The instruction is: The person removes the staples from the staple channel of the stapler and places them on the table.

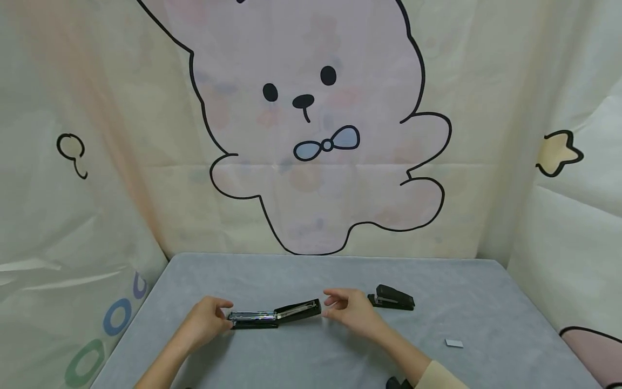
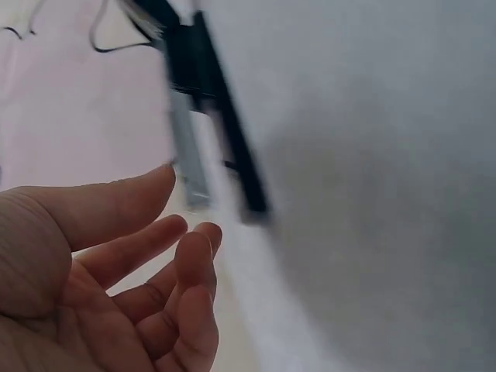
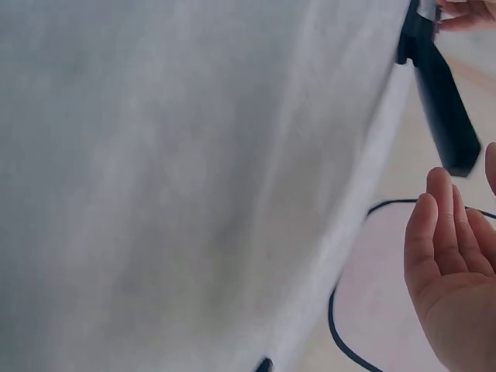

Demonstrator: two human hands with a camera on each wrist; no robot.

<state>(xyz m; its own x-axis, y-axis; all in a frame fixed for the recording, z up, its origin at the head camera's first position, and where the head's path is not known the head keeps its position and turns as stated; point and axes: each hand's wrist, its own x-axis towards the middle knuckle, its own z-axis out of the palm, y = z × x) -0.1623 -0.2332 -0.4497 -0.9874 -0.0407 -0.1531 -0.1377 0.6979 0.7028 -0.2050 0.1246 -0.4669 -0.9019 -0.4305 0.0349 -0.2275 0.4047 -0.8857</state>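
A black stapler (image 1: 298,312) lies folded wide open on the table, its silvery magazine to the left and its top arm tilted up at the right. At the magazine end is my left hand (image 1: 206,321), thumb and fingers apart; in the left wrist view a small gap separates the fingertips (image 2: 203,232) from the stapler (image 2: 232,159). By the raised arm's tip hovers my right hand (image 1: 357,313), fingers loosely extended. The right wrist view puts its fingers (image 3: 422,232) just short of the stapler's black end (image 3: 449,116). Neither hand grips anything.
Behind my right hand stands a second, smaller black stapler (image 1: 393,298). A small pale strip (image 1: 454,343) lies at the right on the grey-covered table (image 1: 495,302). Part of a black object (image 1: 396,383) shows at the bottom edge beside the right sleeve (image 1: 439,376).
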